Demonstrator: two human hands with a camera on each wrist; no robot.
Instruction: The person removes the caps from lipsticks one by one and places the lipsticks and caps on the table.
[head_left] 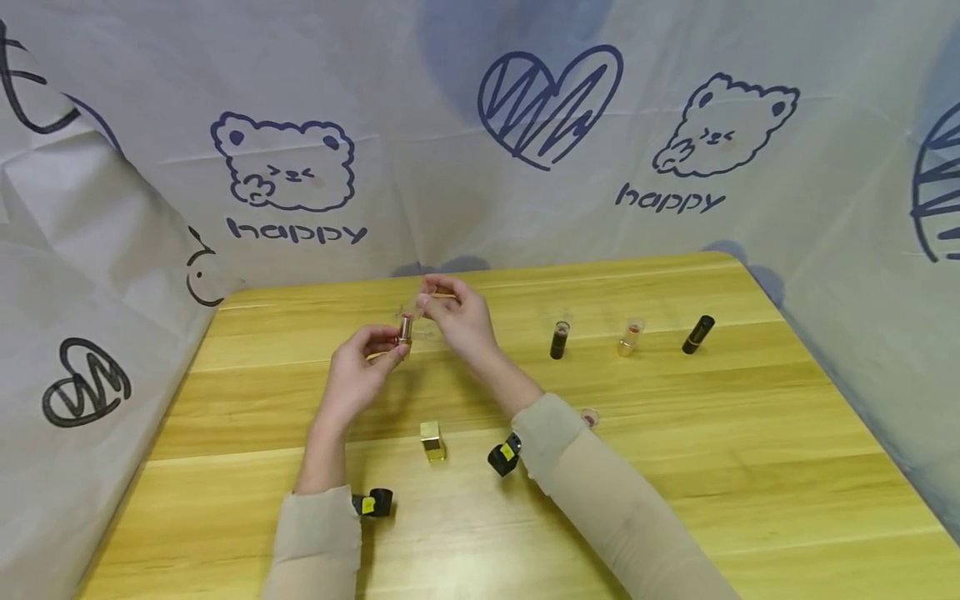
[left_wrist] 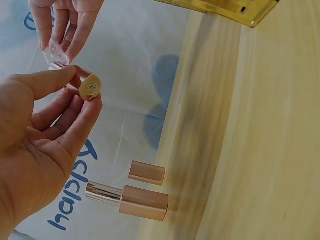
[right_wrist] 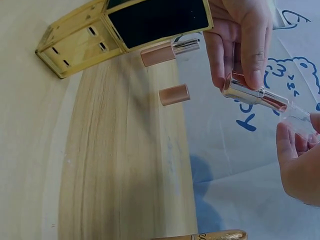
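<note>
Up above the tabletop [head_left: 675, 467], near its far edge, we hold a lipstick [head_left: 406, 330] in our left hand [head_left: 360, 371], fingers and thumb curled round its metal base so the tip faces the other hand. Our right hand [head_left: 457, 312] pinches the clear cap [right_wrist: 300, 117] at that tip, fingers narrowed on it, lined up with the tube.

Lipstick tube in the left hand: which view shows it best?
Right wrist: the lipstick tube lies side-on, pinched by the left hand. Left wrist shows only its round base; head shows it tiny.
</note>
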